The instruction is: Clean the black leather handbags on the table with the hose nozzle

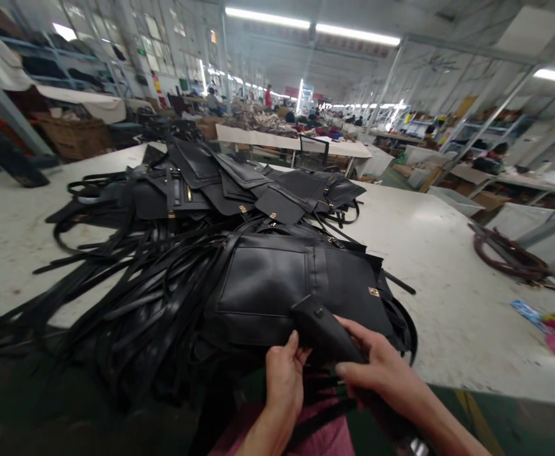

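Note:
A black leather bag panel (277, 285) with a pocket lies on top of a heap at the near edge of the white table (448, 266). A small black leather flap (322, 329) sticks up from its near edge. My left hand (284, 380) is closed, pinching the flap's left side. My right hand (382, 373) grips the flap from the right, thumb on top. A small gold clasp (374, 291) shows on the panel's right part.
Several more black bag panels (239, 183) are stacked farther back, with a tangle of black straps (116, 291) spilling left. A coil of brown straps (510, 256) lies at the right edge, colourful packets (550, 326) beside it. Other people work at distant tables.

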### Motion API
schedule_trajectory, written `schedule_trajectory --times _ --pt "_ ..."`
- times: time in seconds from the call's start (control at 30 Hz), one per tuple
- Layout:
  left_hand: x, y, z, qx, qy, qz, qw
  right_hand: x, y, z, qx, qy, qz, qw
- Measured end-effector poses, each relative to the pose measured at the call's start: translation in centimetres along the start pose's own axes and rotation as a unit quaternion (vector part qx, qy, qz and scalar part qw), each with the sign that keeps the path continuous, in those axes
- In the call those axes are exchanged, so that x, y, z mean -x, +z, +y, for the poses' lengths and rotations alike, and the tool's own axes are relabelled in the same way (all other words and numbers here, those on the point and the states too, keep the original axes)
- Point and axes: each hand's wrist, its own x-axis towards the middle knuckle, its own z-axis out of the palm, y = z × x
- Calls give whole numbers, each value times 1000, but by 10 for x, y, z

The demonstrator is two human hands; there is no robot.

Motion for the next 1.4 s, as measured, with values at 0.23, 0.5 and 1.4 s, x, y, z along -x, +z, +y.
schedule_trajectory --times 0.23,0.5,1.4 --pt "10 -25 61 49 166 31 984 -15 22 -11 32 -71 82 994" --pt "-12 -56 113 9 203 54 978 -9 44 -17 53 -53 5 997" --pt "3 -60 95 -321 309 61 893 -35 78 -41 37 -39 -150 987"
